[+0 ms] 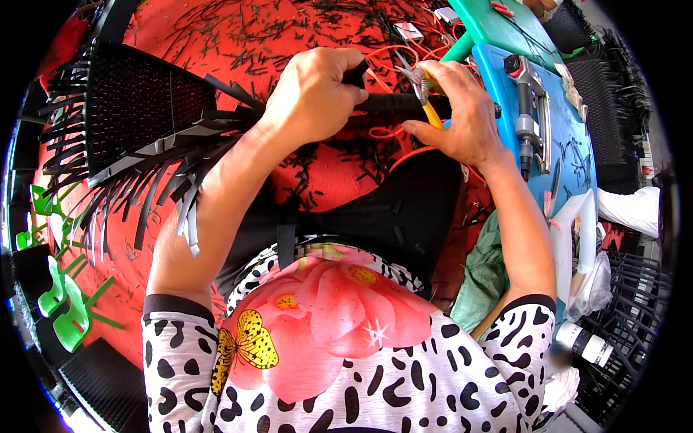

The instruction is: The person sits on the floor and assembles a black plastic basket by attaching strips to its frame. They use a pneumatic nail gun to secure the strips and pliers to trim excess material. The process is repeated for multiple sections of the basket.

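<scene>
In front of me my left hand (312,90) is closed, with a black strip (355,75) pinched between thumb and fingers. It is at a black bar (397,102) that runs across to the right. My right hand (462,108) grips cutting pliers (432,112) with yellow handles, their metal jaws close to the bar and pointing away from me. To the left stands a black woven panel (144,108) with loose flat strip ends (151,191) hanging from its edges. My left forearm passes over some of these ends.
Black strip scraps (245,43) litter the red floor (195,25), with an orange hose (404,50) among them. At right a blue stool (570,137) bears a metal air tool (530,108); a green stool (516,32) stands beyond. Green chairs (72,310) are at far left.
</scene>
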`<state>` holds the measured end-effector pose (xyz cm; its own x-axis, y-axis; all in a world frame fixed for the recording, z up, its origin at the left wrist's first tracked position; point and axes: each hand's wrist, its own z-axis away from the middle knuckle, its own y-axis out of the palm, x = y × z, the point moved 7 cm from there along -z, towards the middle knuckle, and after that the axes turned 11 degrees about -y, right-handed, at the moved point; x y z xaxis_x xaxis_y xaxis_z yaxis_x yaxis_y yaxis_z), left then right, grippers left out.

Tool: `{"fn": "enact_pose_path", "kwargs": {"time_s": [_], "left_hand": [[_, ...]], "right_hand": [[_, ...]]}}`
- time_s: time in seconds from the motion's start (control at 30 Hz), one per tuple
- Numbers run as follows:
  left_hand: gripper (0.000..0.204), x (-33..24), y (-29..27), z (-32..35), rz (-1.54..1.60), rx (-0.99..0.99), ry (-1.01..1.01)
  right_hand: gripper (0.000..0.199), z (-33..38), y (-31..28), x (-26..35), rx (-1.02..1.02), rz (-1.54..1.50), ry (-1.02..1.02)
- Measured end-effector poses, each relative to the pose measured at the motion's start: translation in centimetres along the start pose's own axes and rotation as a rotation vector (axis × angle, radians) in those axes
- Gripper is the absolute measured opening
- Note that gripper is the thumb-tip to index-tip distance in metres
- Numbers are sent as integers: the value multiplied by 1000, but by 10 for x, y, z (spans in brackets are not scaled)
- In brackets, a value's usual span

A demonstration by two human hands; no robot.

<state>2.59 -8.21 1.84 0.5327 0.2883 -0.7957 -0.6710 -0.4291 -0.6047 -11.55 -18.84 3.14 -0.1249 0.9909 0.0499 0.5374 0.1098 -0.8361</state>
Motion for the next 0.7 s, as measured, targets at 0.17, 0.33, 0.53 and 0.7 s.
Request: {"fn": "enact_pose_path", "kwargs": {"time_s": [0.17,0.33,0.53,0.7], "left_hand": [[10,-2,0,-3,-17,4,-2],[12,0,2,-7,31,39,-5],[16,-3,8,-17,-5,59,90],[15,13,4,-15,22,91,85]], "right_hand": [[70,2,3,1,6,3,1],[69,3,3,1,4,-4,28],[61,21,-49,-28,-258,-182,155],[56,88,-123,-101,-327,-43,563]]}}
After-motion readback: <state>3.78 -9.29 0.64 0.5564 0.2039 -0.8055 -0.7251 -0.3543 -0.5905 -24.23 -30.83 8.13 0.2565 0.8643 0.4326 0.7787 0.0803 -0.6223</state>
